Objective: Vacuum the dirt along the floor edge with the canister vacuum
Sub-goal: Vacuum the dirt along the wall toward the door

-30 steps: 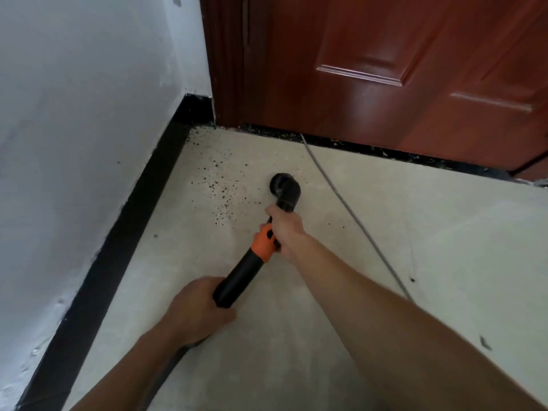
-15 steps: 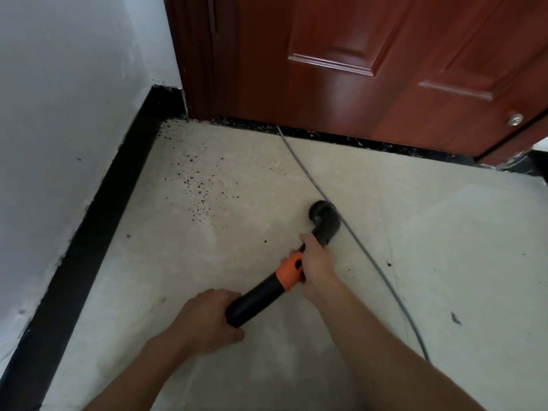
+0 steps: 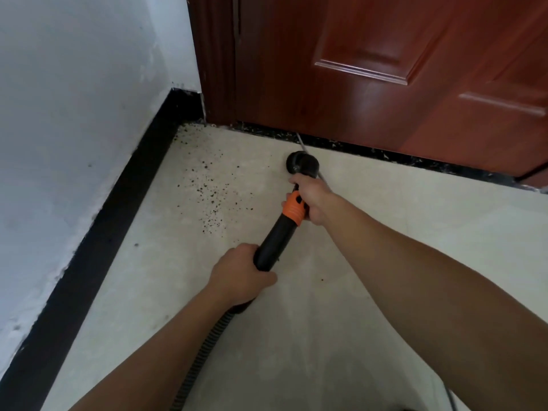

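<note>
Vacuum nozzle [image 3: 302,164] had slid up to the door threshold [image 3: 370,151], right of the dirt [image 3: 210,200]; my right hand [image 3: 312,198] gripped the orange collar [image 3: 293,210], left hand [image 3: 240,274] the black wand [image 3: 275,238]; specks, I judged, remained uncollected.

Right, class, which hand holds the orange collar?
The right hand, at the orange collar behind the nozzle; the left hand grips the black tube farther back, near the hose.

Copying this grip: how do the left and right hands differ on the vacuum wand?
The right hand grips forward, at the orange collar behind the nozzle; the left hand grips the rear of the black wand, by the ribbed hose. The right hand reaches farther out than the left. Both curl around the wand.
</note>
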Tool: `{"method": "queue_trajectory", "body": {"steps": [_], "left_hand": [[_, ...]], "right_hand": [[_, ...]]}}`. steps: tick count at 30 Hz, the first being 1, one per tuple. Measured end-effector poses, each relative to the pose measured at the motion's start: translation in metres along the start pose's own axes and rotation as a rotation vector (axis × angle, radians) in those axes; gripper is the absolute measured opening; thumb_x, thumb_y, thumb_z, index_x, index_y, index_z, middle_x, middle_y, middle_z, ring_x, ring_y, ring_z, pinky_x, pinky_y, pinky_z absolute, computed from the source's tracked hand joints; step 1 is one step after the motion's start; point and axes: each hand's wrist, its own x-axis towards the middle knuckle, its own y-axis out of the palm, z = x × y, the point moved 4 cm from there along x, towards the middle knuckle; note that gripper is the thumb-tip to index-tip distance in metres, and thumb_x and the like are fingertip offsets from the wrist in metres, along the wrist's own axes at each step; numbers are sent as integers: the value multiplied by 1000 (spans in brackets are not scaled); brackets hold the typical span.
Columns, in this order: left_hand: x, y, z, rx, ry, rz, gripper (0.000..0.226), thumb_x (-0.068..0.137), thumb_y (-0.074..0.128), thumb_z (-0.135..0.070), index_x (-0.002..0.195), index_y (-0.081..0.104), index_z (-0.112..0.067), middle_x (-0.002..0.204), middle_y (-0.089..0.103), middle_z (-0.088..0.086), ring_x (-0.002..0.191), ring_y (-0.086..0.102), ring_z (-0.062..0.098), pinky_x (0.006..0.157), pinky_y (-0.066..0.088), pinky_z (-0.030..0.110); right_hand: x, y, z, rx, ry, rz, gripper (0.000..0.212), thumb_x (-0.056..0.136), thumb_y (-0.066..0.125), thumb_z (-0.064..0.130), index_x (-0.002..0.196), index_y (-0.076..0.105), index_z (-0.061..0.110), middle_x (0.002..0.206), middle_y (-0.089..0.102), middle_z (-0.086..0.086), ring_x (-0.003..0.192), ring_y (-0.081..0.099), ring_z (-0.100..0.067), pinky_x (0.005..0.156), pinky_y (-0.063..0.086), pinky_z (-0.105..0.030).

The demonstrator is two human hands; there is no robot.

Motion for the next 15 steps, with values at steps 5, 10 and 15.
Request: {"method": "queue_trajectory", "body": {"steps": [5,10,15], "left_hand": [[43,-14,-14,2,-26,-38,22,74,73,-27,80,52,-24,69,55,-5,64,58,13,56,44,23],[39,-11,-14,66,-39,18,25,73,72,-27,74,48,-30,66,53,-8,61,55,10,52,39,21],[-4,-8,5,133,-86,54,20,72,70,-29,79,51,-29,66,53,-8,60,55,10,50,37,20]], "right_hand": [[36,5,34,-48,-43,41,19,95,60,23,108,52,12,80,61,-10,62,63,-23,51,55,-31],[41,-5,16,34,32,5,15,94,61,22,101,54,10,74,60,-10,59,60,-22,69,62,-42],[13,5,-19,87,59,-23,18,92,63,22,95,55,6,73,61,-13,58,59,-25,70,61,-45]]}}
